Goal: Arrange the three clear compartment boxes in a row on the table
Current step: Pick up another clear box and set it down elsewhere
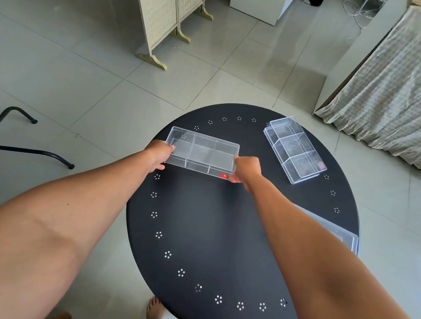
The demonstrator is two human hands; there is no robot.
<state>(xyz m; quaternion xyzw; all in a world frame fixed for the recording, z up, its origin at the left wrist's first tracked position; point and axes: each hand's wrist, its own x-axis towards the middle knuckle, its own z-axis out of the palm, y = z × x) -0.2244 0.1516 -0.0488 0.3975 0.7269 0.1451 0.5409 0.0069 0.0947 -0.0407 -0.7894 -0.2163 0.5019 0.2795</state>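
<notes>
A clear compartment box [202,152] with a red sticker at its near right corner is at the far left of the round black table [212,231]. My left hand [159,155] grips its left end and my right hand [246,168] grips its right end. A second clear box [294,149] lies at an angle at the far right of the table. A third clear box [338,232] sits at the table's right edge, mostly hidden behind my right forearm.
A folding screen [164,13] stands on the tiled floor beyond the table. A cloth-covered piece of furniture [402,82] is at the right. Black metal chair legs [23,138] are at the left. A bare foot [155,311] shows below the table's near edge.
</notes>
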